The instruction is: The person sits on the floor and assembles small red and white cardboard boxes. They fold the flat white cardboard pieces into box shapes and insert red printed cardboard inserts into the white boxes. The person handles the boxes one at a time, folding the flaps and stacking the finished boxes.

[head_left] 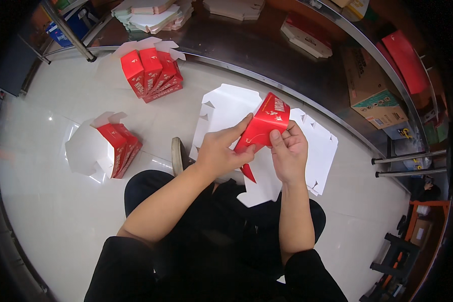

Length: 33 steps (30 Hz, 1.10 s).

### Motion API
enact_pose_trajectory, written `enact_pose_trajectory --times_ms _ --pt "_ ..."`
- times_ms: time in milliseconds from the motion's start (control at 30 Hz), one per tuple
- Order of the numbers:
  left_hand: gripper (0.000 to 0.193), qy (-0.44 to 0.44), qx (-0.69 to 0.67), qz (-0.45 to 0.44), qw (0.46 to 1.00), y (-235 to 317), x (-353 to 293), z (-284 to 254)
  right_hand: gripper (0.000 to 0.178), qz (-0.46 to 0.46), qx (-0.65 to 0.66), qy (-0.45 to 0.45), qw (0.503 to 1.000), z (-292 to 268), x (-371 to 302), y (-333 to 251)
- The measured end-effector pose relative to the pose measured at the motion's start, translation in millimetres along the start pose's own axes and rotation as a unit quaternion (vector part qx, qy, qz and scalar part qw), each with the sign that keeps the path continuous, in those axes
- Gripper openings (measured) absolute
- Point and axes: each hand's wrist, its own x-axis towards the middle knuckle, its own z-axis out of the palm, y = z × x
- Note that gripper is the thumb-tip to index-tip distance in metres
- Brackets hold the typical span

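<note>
Between my hands is a red carton [268, 121], partly folded, with a white inner flap hanging below it toward my lap. My left hand [226, 150] grips its left side, thumb and fingers closed on the card. At its right lower corner my right hand [289, 153] pinches the edge, thumb in front and fingers behind. Beneath and beyond the carton, flat white carton blanks [314, 153] lie on the floor with small slots cut in them.
Nested red cartons [151, 73] stand on the floor at the far left, more folded cartons [118, 146] nearer. A metal shelf [256, 55] runs along the back, holding stacked flat card [153, 17] and a cardboard box [372, 88]. A black stool [395, 256] stands at right.
</note>
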Motion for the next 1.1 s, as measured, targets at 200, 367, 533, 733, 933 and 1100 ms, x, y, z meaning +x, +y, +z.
enact_pose_trajectory --times_ms 200,367,533,733,933,1100 --pt "0.078 0.041 -0.048 0.018 0.998 -1.9 2.4 1.3 0.050 -0.084 -0.090 0.079 0.989 23.8 -1.4 -3.8" --pt "0.078 0.008 -0.032 0.023 0.999 2.3 1.8 1.1 0.050 -0.079 -0.164 0.076 0.980 13.8 -1.6 1.5" --pt "0.075 0.019 -0.031 0.028 0.999 -7.2 -1.4 9.4 0.026 -0.103 -0.137 0.107 0.979 25.2 0.1 1.2" --pt "0.074 0.040 -0.013 0.024 0.999 -11.8 -3.0 14.4 0.020 -0.079 -0.140 0.099 0.982 14.0 -0.7 9.0" --pt "0.068 0.028 -0.025 0.011 0.999 -7.2 -4.2 14.8 0.031 -0.053 -0.170 0.111 0.978 10.8 0.0 8.7" --pt "0.069 0.020 -0.032 0.007 0.999 -7.2 -2.0 7.5 0.074 -0.008 -0.120 0.012 0.993 21.5 0.5 -8.6"
